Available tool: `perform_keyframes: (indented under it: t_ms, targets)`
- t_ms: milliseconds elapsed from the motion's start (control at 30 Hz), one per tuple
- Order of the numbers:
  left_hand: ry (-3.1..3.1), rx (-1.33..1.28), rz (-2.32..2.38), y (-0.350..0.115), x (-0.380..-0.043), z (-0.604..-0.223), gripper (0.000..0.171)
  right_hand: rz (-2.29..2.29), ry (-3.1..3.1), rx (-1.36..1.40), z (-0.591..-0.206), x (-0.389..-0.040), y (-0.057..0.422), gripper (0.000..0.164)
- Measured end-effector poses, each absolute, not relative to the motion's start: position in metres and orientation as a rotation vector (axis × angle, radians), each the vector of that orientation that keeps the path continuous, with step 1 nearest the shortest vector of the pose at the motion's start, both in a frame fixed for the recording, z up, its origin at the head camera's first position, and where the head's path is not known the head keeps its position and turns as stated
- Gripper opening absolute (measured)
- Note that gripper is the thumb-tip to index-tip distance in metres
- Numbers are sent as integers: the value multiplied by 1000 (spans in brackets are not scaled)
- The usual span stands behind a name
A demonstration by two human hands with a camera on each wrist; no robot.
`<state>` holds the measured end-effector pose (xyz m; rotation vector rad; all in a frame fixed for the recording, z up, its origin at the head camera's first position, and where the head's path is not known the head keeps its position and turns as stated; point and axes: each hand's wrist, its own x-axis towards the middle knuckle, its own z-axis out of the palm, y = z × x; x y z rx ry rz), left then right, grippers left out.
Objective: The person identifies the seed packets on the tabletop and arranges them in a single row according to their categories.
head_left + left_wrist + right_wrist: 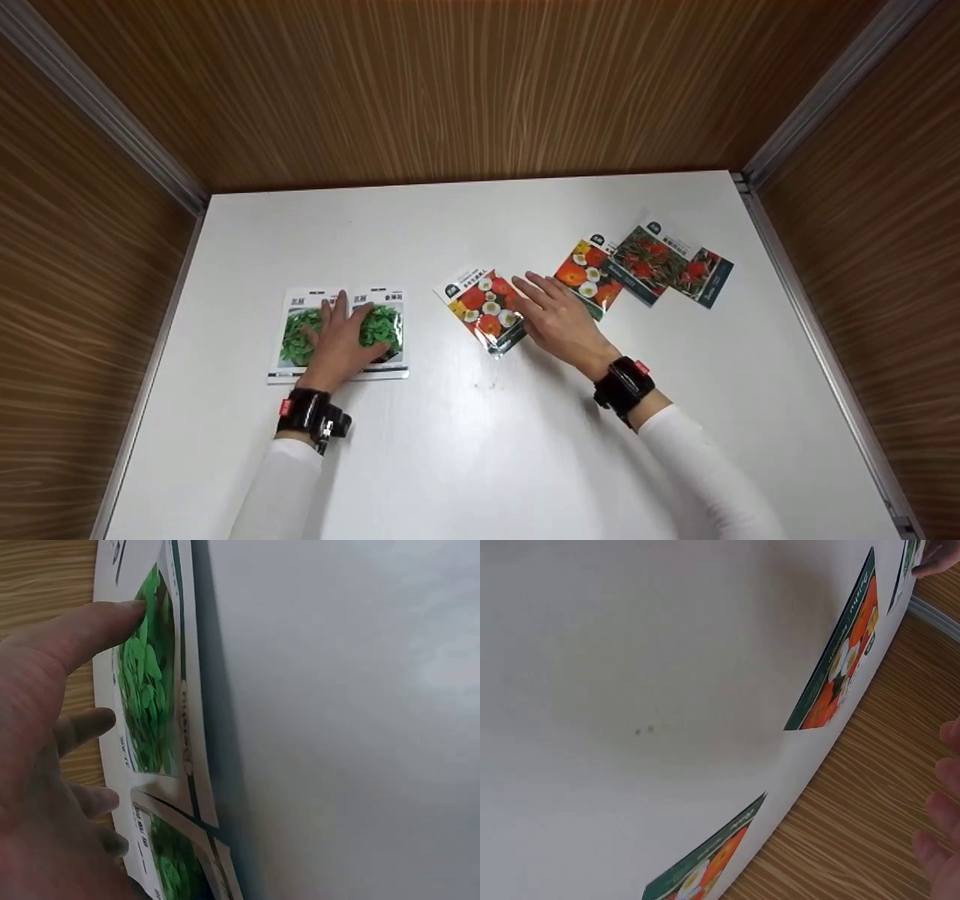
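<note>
Two seed packets with green leaf pictures lie side by side on the left, the left leafy packet (293, 341) slightly overlapping the right leafy packet (388, 326). My left hand (339, 346) is spread over both, its fingers apart, as the left wrist view also shows over the green leaf picture (146, 682). Near the middle is a tilted packet of orange and white flowers (480, 311). My right hand (559, 322) hovers at its right edge with fingers extended. Just behind that hand lies a second orange-flower packet (581, 274). In the right wrist view, the right fingers (946, 814) appear above the surface.
Farther right, a red-flower packet (637, 259) overlaps the second orange one, with another red-flower packet (709, 279) partly under it. The white table (450, 450) is bounded by wood-grain panels (450, 90) at the back and sides, with metal rails (810, 337) along the side edges.
</note>
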<state>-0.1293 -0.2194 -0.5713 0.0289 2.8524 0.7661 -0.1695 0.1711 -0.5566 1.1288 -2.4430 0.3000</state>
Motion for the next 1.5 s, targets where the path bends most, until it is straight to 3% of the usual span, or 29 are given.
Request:
perform_keyframes:
  t_ms: [100,200,500,733,967,1300,1400,1500]
  targets:
    - [2916,57,834,-209,-132,-566,78,398,-2500,1016,-563,-174,161,26]
    - [2969,82,905,-196,-135,-561,71,482,-2605,872,-569,-177,151,27]
    - [3011,75,1076,-164,-140,-554,60,295,-2950,419,-575,-182,125,82]
    - [3037,59,1064,-153,-140,-558,57,100,-3115,371,-578,-182,114,100]
    - [3014,28,1070,-148,-138,-559,57,301,-3192,328,-576,-184,113,88]
    - [3012,31,1124,-143,-138,-560,60,535,-3235,191,-574,-197,121,89]
    - [3004,26,1151,-142,-137,-561,60,639,-3226,157,-574,-198,125,74]
    - [3025,42,1167,-140,-136,-561,58,799,-3179,109,-574,-197,131,50]
